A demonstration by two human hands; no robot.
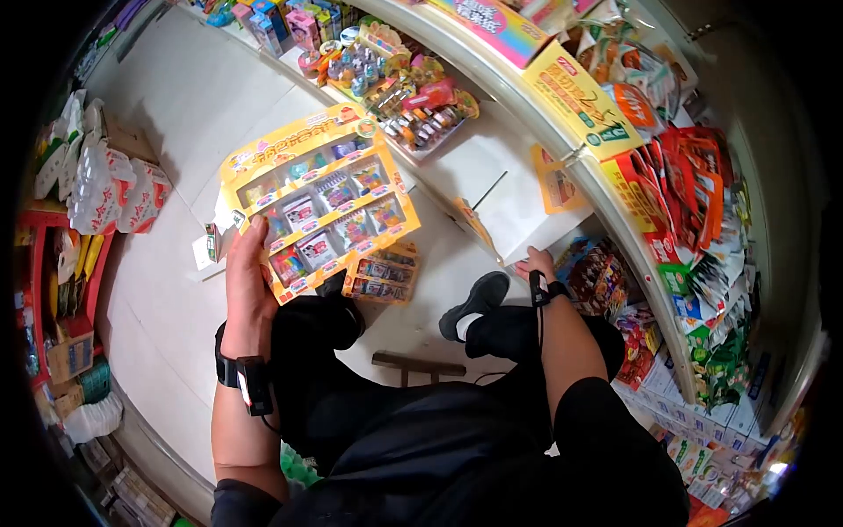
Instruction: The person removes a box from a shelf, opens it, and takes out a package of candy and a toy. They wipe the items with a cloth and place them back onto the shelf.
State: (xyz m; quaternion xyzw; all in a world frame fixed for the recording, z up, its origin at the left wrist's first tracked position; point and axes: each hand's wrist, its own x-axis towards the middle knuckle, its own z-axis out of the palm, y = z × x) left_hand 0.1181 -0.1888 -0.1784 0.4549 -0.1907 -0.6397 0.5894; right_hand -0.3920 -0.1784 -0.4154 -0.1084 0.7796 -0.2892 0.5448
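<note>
My left hand [250, 272] grips the lower left edge of a large yellow box [329, 195], whose front windows show rows of small colourful packets. The box is held up, tilted, above the floor. Below it a smaller-looking yellow box [383, 274] with similar packets sits near my shoes. On the right, my right hand [536, 262] is at the lower corner of a white carton [536, 224] with an orange and yellow label; its fingers are bent and partly hidden at the carton's edge.
Shelves [606, 184] packed with snack bags curve along the right. Small toys and bottles [421, 114] stand on a low shelf at the top. A red rack [92, 281] and plastic-wrapped packs [114, 189] are at the left. A small wooden stool [418, 362] stands between my legs.
</note>
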